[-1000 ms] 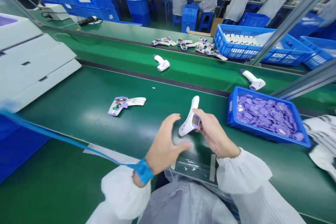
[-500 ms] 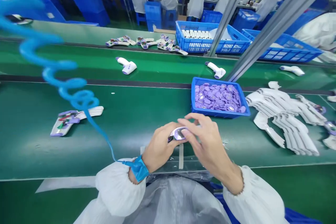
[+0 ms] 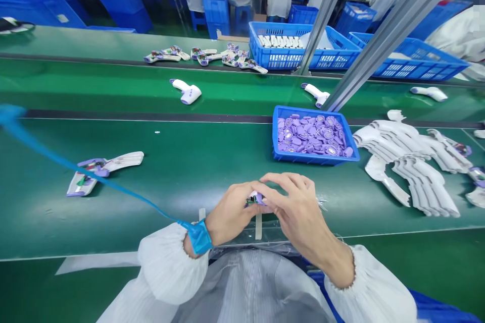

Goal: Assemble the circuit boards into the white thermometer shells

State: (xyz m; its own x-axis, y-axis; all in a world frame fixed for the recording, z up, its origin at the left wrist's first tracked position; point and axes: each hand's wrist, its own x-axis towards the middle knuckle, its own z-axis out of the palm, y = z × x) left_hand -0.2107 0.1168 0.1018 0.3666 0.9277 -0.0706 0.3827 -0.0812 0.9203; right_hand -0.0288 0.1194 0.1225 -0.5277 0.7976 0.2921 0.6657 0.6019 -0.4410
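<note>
My left hand (image 3: 232,210) and my right hand (image 3: 297,207) meet in front of my body, both closed around a white and purple thermometer-gun housing (image 3: 259,199). Green circuitry shows in its opening, while my fingers hide most of the rest. The right thumb and fingertips press on its right side; the left fingers wrap its left side. A blue wrist strap (image 3: 200,237) with a cord circles my left wrist. Just beyond my hands stands a blue bin (image 3: 316,158) of purple oval parts (image 3: 308,133).
To the left lies an opened thermometer gun (image 3: 89,174) with wires showing. White shell halves (image 3: 424,181) are piled at the right. Closed thermometer guns (image 3: 189,94) lie on the green belt (image 3: 235,96) beyond. A metal post (image 3: 390,35) slants down behind the bin. Several people work at the back.
The held housing has turned: its oval window faced me before, and now the inner circuitry shows. The coiled blue cord has swung left and pulled straighter. Guns on the belt have shifted slightly right.
</note>
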